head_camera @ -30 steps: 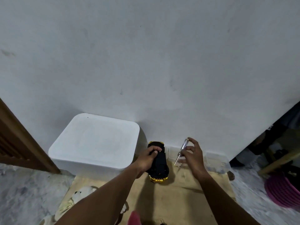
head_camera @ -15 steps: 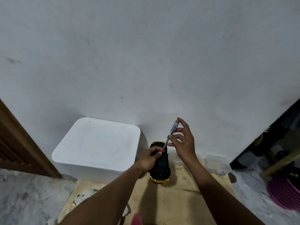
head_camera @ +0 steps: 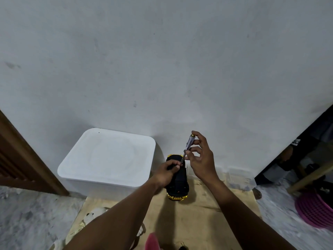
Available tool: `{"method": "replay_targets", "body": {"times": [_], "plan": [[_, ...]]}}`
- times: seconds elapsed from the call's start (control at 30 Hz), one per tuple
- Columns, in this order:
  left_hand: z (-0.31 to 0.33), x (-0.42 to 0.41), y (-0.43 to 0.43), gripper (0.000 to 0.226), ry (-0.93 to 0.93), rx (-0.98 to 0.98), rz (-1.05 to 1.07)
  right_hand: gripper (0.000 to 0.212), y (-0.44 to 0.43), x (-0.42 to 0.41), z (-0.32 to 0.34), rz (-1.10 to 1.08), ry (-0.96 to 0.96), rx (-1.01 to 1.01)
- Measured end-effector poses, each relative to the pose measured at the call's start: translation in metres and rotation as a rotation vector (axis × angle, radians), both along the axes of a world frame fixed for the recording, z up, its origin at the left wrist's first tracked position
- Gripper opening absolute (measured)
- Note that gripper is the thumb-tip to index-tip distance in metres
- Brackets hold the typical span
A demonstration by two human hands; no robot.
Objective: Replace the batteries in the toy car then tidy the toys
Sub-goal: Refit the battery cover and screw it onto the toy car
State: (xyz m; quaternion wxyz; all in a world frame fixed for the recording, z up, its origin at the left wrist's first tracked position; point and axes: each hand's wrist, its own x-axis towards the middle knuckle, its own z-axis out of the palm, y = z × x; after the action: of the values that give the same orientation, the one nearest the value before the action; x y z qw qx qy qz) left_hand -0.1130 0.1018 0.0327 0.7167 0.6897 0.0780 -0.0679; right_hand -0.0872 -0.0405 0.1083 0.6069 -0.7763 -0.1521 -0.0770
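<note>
A black toy car with gold trim (head_camera: 179, 184) lies underside up on a tan board (head_camera: 198, 221) near the wall. My left hand (head_camera: 166, 173) grips the car's far half and holds it steady. My right hand (head_camera: 201, 157) pinches a small screwdriver (head_camera: 188, 146) with a clear handle and brass cap. The screwdriver stands nearly upright, tilted right, and its tip meets the car's underside close to my left thumb.
A white lidded plastic bin (head_camera: 108, 159) stands left of the car against the wall. A clear box (head_camera: 239, 177) sits at the right by the wall. A white soft toy (head_camera: 93, 215) and a pink object (head_camera: 152, 240) lie near me. Pink rings (head_camera: 315, 210) are far right.
My right hand lifted the screwdriver from beside the car, turned it upright and set its tip on the car's underside. My left hand stayed on the car.
</note>
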Motion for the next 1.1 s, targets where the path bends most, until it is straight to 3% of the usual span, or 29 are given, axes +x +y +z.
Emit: {"method": "replay_targets", "body": {"times": [0.47,0.63,0.87,1.0,1.1], "plan": [[0.004,-0.003,-0.001,0.012,-0.018,0.001,0.017,0.075,0.003,-0.013,-0.002,0.035,-0.149,-0.081],[0.002,-0.007,0.001,0.011,0.004,-0.028,0.018,0.059,0.002,-0.012,-0.002,0.084,-0.147,-0.054],[0.006,-0.009,0.0,0.013,0.013,-0.044,0.005,0.052,0.001,-0.011,-0.008,0.057,-0.318,-0.059],[0.005,-0.011,0.001,0.012,0.041,-0.064,0.033,0.051,0.0,-0.011,-0.006,0.048,-0.228,-0.041],[0.006,-0.011,0.002,0.015,0.03,-0.039,0.038,0.051,-0.002,-0.01,-0.009,0.008,-0.271,-0.048]]}}
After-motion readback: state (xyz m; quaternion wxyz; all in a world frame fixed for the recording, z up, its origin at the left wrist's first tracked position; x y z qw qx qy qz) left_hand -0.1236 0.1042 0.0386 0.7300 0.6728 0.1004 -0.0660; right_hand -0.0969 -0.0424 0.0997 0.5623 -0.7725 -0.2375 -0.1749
